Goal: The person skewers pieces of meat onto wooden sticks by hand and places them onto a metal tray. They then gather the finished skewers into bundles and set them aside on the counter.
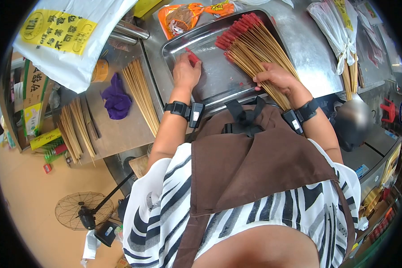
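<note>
In the head view, a metal tray (pixel 210 85) lies on the steel counter. My left hand (pixel 186 70) is at the tray's left side, its fingers closed on a small piece of red meat (pixel 192 55). My right hand (pixel 279 79) is wrapped round the lower part of a bundle of wooden skewers (pixel 250 60) with red meat on their far tips. More skewers with red tips (pixel 272 47) lie beside them over the tray's right side. Small red bits dot the tray floor.
Bare skewers (pixel 140 94) and a purple cloth (pixel 116 98) lie left of the tray. A white bag (pixel 76 40) hangs at upper left. An orange packet (pixel 178 20) lies beyond the tray. Bagged skewers (pixel 339 35) are at right; a fan (pixel 85 212) stands lower left.
</note>
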The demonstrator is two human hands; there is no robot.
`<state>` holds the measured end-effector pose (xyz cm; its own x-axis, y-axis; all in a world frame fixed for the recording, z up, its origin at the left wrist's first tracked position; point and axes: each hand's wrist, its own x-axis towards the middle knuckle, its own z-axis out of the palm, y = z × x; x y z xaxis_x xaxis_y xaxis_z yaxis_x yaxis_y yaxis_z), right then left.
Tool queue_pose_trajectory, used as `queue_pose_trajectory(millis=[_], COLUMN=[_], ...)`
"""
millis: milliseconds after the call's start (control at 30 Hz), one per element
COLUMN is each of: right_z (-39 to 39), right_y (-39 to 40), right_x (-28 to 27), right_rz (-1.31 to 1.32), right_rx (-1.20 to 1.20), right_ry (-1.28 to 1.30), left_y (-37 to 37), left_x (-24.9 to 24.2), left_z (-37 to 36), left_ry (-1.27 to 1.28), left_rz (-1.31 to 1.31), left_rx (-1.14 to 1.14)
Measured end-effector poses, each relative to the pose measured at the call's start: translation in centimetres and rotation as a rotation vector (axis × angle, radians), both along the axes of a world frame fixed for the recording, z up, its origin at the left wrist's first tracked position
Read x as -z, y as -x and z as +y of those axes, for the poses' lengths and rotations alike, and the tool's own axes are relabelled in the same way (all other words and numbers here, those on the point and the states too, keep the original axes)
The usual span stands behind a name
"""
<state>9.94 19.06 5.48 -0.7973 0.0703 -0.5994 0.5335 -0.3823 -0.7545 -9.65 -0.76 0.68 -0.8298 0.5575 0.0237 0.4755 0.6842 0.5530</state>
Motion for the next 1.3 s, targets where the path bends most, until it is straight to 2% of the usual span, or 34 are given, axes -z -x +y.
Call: queue_pose_trajectory(millis=[67,567,667,767,833,1067,1167,1267,1300], right_z=[0.0,0.2,0.1,0.1,0.1,0.0,-0.1,-0.4,-0.5], right_y=[0.0,-0.1,0.0,0.0,0.0,-0.2,-0.1,-0.2,-0.1], right_x=[0.0,0.2,0.0,0.0,0.1,0.2,0.1,-0.4,-0.5], right_rz=[-0.002,-0.003,0.003,0.006,0.006,0.016,0.014,0.013,0.011], right_rx=[-0.007,0.0,-0.035,-0.015,-0.02,0.006,0.001,0.002,0.01], right_ry=[-0.006,0.03,-0.031,0.004,0.002,0.025,0.007,-0.02,-0.032], left_y=[0.0,-0.1,0.3,0.6,0.4,0.1,0.0,-0.9,-1.3], left_x=[0.0,0.0,-0.1,-0.2,-0.4,0.5,0.6,1.0,1.2], left_z=[0.0,0.0,-0.9,-2.3,-3.2,-2.7,-2.2,-1.0,-0.3], left_ry=[0.002,0.019,-0.011,-0.137,0.013,0.006,0.057,0.02,-0.258], left_rz=[0.069,-0.001,0.096,0.142,0.187,0.27,0.193,0.053,-0.343], left_rx=[-0.004,0.013,0.032,0.1,0.322,0.426,0.449,0.354,0.185])
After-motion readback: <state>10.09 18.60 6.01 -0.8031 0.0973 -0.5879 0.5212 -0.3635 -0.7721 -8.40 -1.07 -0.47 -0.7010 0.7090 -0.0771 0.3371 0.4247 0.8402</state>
